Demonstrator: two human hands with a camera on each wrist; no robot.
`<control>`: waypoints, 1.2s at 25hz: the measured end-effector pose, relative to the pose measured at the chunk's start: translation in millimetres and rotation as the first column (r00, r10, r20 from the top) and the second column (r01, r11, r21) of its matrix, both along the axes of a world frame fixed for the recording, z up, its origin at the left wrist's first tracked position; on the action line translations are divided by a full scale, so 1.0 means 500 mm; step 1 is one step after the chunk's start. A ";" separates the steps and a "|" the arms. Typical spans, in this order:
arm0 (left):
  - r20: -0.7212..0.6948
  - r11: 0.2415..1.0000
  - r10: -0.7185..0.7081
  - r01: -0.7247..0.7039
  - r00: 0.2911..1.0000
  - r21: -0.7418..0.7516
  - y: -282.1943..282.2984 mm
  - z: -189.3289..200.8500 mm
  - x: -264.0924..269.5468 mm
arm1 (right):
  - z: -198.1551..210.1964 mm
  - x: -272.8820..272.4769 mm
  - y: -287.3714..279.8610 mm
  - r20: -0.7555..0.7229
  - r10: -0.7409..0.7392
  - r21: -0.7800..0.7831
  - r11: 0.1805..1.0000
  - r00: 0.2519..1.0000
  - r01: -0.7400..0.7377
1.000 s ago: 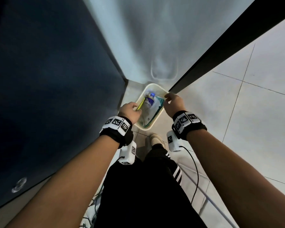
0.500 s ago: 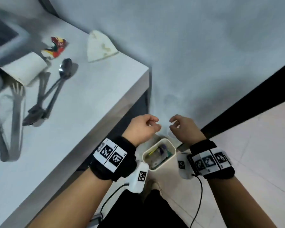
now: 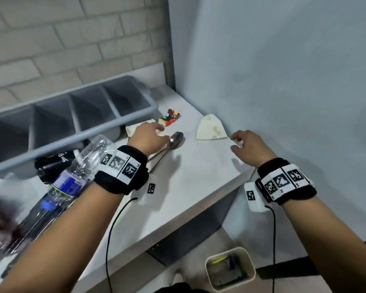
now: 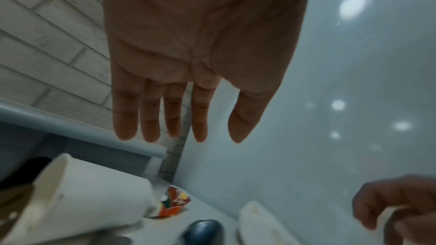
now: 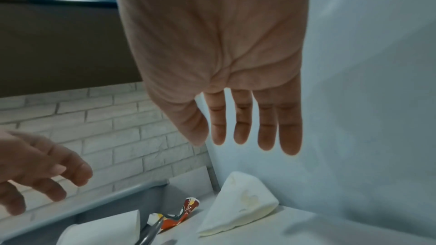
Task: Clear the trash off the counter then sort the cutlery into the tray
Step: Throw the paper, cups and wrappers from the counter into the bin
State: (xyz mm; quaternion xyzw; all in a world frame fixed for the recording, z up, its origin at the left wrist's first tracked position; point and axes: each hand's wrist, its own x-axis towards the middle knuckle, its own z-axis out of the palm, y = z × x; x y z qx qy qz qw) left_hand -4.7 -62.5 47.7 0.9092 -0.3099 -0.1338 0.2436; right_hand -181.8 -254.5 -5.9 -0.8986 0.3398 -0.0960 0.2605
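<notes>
Both my hands hover empty over the white counter (image 3: 190,187). My left hand (image 3: 154,134), its straight fingers (image 4: 151,118) spread, is above a paper cup (image 4: 82,202) lying on its side and a spoon (image 3: 175,140). A red crumpled wrapper (image 3: 169,119) lies just beyond it. Held open as well, my right hand (image 3: 239,142) is just right of a stained white napkin (image 3: 210,131) by the wall. The grey cutlery tray (image 3: 76,136) with several compartments stands at the back left.
A clear plastic bottle (image 3: 80,168) and a black can (image 3: 53,163) lie left of my left wrist, with dark cutlery blurred further left. A white trash bin (image 3: 230,269) holding rubbish stands on the floor below the counter's edge. The wall is close on the right.
The view swung up from the bin on the floor to the counter. Both hands rose from the bin and now reach over the counter, fingers spread.
</notes>
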 end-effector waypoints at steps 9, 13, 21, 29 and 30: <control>0.223 0.948 -0.077 0.002 0.972 0.318 -0.044 -0.065 0.191 | -0.043 0.249 -0.072 -0.248 0.056 -0.097 0.992 0.967 -0.082; 0.267 0.888 -0.151 0.012 0.952 0.459 -0.068 -0.101 0.200 | -0.059 0.292 -0.076 -0.377 -0.019 -0.146 0.989 0.926 -0.039; 0.341 0.820 -0.186 -0.046 0.921 0.571 -0.083 -0.119 0.214 | -0.026 0.325 -0.096 -0.333 -0.049 -0.016 0.999 0.942 0.046; 0.132 0.919 -0.124 0.064 0.983 0.389 -0.080 -0.082 0.203 | 0.014 0.418 -0.067 0.022 0.108 0.204 0.973 0.994 -0.110; 0.120 0.927 -0.119 0.067 0.986 0.370 -0.079 -0.075 0.205 | 0.013 0.437 -0.067 0.034 0.112 0.221 0.968 0.993 -0.117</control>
